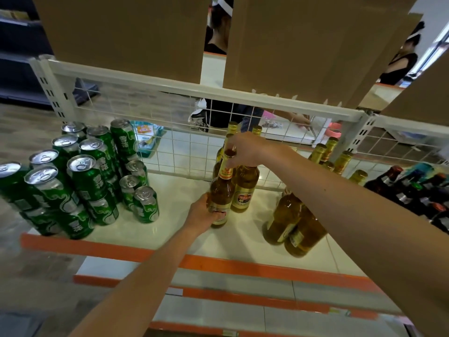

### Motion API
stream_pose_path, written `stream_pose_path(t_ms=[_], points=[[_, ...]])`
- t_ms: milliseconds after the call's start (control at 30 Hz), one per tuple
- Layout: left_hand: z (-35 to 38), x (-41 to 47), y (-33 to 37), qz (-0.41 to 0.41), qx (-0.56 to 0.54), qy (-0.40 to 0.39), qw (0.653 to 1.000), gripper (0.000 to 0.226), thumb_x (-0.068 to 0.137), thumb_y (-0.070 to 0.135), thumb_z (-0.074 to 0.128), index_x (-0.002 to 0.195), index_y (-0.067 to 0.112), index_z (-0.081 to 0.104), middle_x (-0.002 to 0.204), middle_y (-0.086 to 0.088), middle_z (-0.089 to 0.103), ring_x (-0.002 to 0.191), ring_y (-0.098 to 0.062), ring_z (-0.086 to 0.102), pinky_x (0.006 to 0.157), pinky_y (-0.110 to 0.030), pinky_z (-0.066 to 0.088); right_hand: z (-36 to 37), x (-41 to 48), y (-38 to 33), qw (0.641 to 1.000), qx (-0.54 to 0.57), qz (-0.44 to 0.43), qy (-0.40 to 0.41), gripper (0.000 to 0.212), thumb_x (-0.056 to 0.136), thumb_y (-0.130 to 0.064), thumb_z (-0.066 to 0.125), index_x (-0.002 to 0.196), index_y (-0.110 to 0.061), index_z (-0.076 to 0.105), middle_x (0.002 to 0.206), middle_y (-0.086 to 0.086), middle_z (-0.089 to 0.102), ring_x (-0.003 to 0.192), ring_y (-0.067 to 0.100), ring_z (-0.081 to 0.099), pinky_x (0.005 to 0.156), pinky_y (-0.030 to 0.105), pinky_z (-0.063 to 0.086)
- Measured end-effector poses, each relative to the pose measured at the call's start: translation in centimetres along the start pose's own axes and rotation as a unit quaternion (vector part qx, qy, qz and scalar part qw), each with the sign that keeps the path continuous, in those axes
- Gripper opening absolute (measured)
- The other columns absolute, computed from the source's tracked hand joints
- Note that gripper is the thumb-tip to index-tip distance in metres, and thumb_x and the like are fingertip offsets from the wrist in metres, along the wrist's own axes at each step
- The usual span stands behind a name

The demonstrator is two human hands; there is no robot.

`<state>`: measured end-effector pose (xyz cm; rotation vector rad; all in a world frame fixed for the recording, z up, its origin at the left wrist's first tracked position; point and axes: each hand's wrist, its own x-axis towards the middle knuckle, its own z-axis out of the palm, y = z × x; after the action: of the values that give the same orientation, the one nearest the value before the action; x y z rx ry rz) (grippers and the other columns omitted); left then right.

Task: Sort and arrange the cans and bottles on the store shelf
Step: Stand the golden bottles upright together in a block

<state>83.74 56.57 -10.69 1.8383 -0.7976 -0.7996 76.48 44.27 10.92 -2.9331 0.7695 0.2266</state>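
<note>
An amber beer bottle (221, 190) with a gold and red label stands on the white shelf (179, 229), at the front of a short row of like bottles (245, 188). My left hand (202, 215) grips its lower body from the left. My right hand (245, 149) pinches its neck near the cap from above. Several green cans (80, 181) stand stacked in two layers on the left of the shelf. More amber bottles (294, 222) stand in a group to the right, partly hidden by my right forearm.
A white wire grid (184, 152) backs the shelf. Dark bottles (413, 190) crowd the far right. An orange strip (102, 249) edges the shelf front, with lower shelves below. Cardboard panels (121, 32) hang above. People stand beyond the grid.
</note>
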Motion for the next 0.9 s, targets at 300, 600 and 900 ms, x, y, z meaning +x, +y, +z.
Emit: stream_pose_path(t_ms=[300, 600, 900], points=[[5.0, -6.0, -1.3, -0.079, -0.084, 0.243, 0.963, 0.020, 0.088, 0.026, 0.071, 0.100, 0.017, 0.058, 0.087, -0.002, 0.065, 0.089, -0.029, 0.066, 0.070, -0.032, 0.051, -2.7, -6.4, 6.7, 0.999, 0.002, 0.046, -0.006, 0.039, 0.085, -0.035, 0.075, 0.121, -0.023, 0.067, 0.119, -0.001, 0.062, 0.102, 0.018, 0.054, 0.089, 0.034, 0.047], [15.3, -7.2, 4.2, 0.060, 0.052, 0.003, 0.997, 0.070, 0.078, 0.039, 0.079, 0.138, 0.026, 0.045, 0.130, 0.005, 0.052, 0.116, -0.015, 0.054, 0.096, -0.034, 0.050, -0.7, -11.9, 11.0, 0.994, -0.052, 0.062, -0.076, 0.054, 0.085, -0.026, 0.076, 0.135, -0.025, 0.055, 0.134, 0.001, 0.054, 0.119, 0.023, 0.052, 0.093, 0.033, 0.046], [17.5, -5.5, 5.4, 0.029, 0.086, 0.044, 0.995, 0.086, 0.077, 0.051, 0.076, 0.146, 0.023, 0.034, 0.144, -0.002, 0.046, 0.130, -0.025, 0.048, 0.104, -0.042, 0.046, 1.4, -11.2, 12.0, 0.998, -0.052, 0.022, 0.026, 0.035, 0.086, -0.020, 0.074, 0.120, -0.024, 0.066, 0.117, 0.000, 0.057, 0.108, 0.021, 0.054, 0.080, 0.032, 0.043]])
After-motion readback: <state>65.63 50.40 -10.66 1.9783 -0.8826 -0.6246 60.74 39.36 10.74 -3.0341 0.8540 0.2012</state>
